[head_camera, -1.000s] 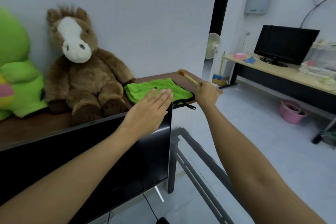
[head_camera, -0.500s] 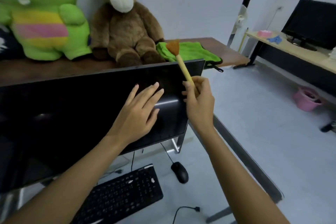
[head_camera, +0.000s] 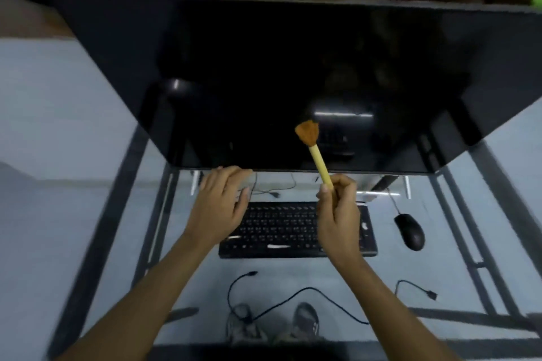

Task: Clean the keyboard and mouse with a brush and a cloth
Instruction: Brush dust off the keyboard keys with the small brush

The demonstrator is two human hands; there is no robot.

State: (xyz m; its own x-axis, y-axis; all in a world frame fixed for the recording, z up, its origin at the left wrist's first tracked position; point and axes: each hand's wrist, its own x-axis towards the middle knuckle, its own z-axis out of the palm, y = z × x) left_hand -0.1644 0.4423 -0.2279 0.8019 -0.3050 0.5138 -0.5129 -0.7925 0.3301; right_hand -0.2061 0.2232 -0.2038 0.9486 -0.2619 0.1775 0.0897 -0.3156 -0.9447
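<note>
The cleaning looks barely begun: the left hand [head_camera: 221, 202] hovers empty with its fingers loosely spread above the left end of the black keyboard [head_camera: 296, 228], which lies flat on the glass table [head_camera: 88, 184] below the dark monitor [head_camera: 293, 76]. The right hand [head_camera: 338, 211] is pinched round the lower handle of the brush [head_camera: 312, 149], whose orange bristles point up and away, clear of the keys. To the right the mouse [head_camera: 409, 231] sits untouched just beside the keyboard, and no cloth can be picked out, so brushing and wiping both appear still to do.
</note>
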